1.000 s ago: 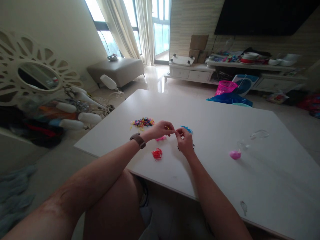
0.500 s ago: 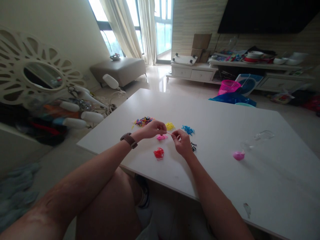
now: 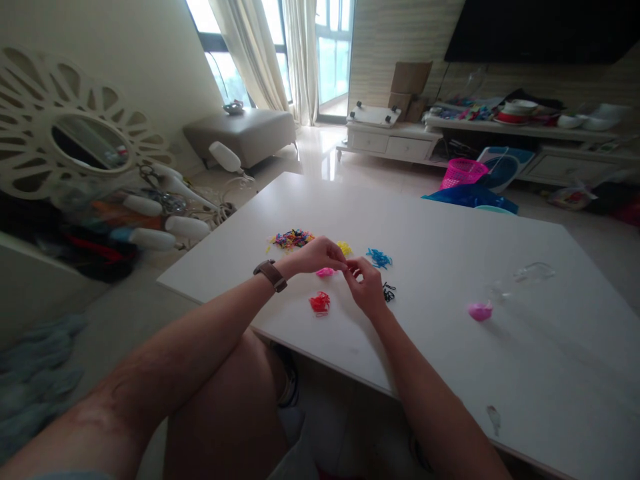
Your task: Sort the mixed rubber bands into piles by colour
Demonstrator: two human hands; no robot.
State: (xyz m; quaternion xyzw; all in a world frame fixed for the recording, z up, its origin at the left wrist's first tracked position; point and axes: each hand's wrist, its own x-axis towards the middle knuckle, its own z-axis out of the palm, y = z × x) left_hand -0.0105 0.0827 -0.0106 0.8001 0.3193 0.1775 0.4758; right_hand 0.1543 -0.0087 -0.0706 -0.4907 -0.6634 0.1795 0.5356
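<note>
Coloured bands are laid out in small piles on the white table, and the pink pile could be scattered should the left hand, poised close by, be dropped. Fingertips are pinched narrowly, the right hand held tip to tip with the left (any band between cannot be made out), wrists angled inward.

Left hand and right hand meet at the tips, fingers bent
Left arm slants in from eight o'clock, right arm from five o'clock, both hands in a pinch
</note>
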